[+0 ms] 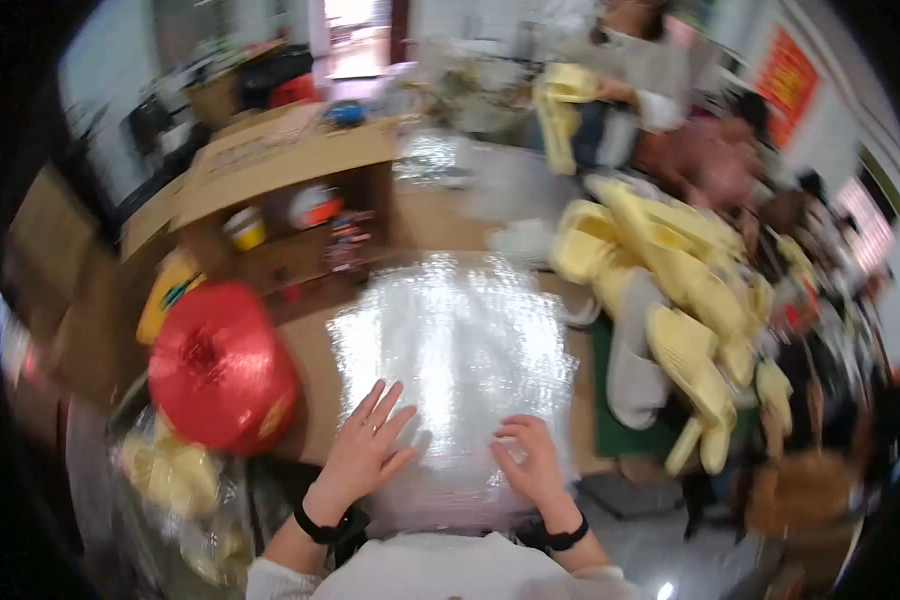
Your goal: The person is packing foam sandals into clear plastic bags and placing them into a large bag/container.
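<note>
Bubble wrap [455, 350], a shiny clear sheet, lies spread over the brown table [310, 345] in the middle of the frame, reaching from centre down to both hands at the lower edge. Left of it sits a red spool of twine [220, 365], beside an open cardboard box [280, 170] at upper left. The left hand [365, 450] presses flat on the sheet's near left corner, fingers spread, gripping nothing. The right hand [530, 460] rests on the near right part, fingers curled, seemingly pinching the film. Yellow slippers [670, 290] pile at right.
</note>
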A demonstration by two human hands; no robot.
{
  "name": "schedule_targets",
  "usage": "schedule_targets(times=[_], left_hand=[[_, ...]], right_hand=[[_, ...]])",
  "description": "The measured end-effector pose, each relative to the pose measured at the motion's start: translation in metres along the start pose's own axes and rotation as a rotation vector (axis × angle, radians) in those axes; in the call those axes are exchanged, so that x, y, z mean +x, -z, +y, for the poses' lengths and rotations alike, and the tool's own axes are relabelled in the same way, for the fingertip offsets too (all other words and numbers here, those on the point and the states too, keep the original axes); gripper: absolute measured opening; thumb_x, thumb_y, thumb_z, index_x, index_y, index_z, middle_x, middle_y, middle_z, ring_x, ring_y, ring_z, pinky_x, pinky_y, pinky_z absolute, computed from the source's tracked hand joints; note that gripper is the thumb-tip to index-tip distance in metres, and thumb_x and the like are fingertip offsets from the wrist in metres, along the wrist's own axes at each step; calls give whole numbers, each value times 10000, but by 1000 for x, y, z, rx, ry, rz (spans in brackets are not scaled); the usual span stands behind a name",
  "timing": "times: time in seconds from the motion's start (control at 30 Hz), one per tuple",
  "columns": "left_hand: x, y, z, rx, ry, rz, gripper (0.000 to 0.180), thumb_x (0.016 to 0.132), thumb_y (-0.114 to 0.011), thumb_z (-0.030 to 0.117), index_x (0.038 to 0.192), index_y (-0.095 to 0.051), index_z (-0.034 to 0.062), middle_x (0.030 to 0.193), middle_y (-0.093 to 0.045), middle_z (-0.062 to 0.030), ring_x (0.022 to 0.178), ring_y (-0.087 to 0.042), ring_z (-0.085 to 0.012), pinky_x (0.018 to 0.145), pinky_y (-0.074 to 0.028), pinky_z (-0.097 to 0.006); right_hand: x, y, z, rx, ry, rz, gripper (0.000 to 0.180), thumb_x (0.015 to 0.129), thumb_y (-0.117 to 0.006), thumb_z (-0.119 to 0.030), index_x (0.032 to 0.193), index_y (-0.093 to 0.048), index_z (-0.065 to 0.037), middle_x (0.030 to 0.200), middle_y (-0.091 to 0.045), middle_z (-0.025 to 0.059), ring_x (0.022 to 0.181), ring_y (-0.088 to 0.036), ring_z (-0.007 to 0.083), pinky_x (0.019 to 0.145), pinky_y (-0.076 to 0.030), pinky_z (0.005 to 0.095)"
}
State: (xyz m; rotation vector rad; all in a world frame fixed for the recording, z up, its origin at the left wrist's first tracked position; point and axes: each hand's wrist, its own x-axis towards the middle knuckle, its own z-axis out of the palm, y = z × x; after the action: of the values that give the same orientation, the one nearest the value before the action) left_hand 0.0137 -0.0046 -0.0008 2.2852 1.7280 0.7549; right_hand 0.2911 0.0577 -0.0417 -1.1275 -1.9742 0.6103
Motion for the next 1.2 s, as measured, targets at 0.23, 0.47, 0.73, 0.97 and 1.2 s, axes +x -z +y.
schedule_targets(times=[0.23,0.47,0.73,0.97,1.2], left_hand=[[25,-77,-10,-62,-105,-124,568,864,-667,452,1304,-599,100,1479,-451,-188,1386,-369,-414,1151,-250,-561],[23,-79,-6,-149,-82,-48,495,861,-676,411,1248,-639,105,1462,-480,-176,1364,-411,-390,1165,-239,-526],[18,-79,-11,-169,-61,-45,490,859,-688,392,1259,-638,113,1472,-476,-155,1389,-388,-356,1177,-223,-505],[18,-80,-10,-159,-61,-66,494,865,-688,397,1271,-637,121,1482,-466,-146,1399,-375,-352,1179,-219,-503],[17,-75,-9,-160,-51,-51,483,873,-684,389,1265,-628,112,1478,-468,-147,1386,-388,-376,1157,-257,-516]], right_hand=[[-15,129,4,-311,-23,399,174,765,-733,-20,908,-646,-66,978,-642,106,952,-598,312,831,-479,387],[21,260,78,-801,-270,674,387,768,-769,-196,1089,-618,-39,1077,-598,171,1003,-564,391,884,-450,467],[99,285,160,-523,-447,425,512,706,-800,-208,1135,-635,16,1056,-635,192,1016,-609,361,876,-476,422],[79,257,157,-282,-311,595,400,749,-760,-122,1117,-657,-2,1007,-668,122,888,-623,214,772,-475,311],[66,195,46,168,-194,484,431,889,-665,-64,1304,-562,-11,1184,-646,46,980,-605,128,832,-479,265]])
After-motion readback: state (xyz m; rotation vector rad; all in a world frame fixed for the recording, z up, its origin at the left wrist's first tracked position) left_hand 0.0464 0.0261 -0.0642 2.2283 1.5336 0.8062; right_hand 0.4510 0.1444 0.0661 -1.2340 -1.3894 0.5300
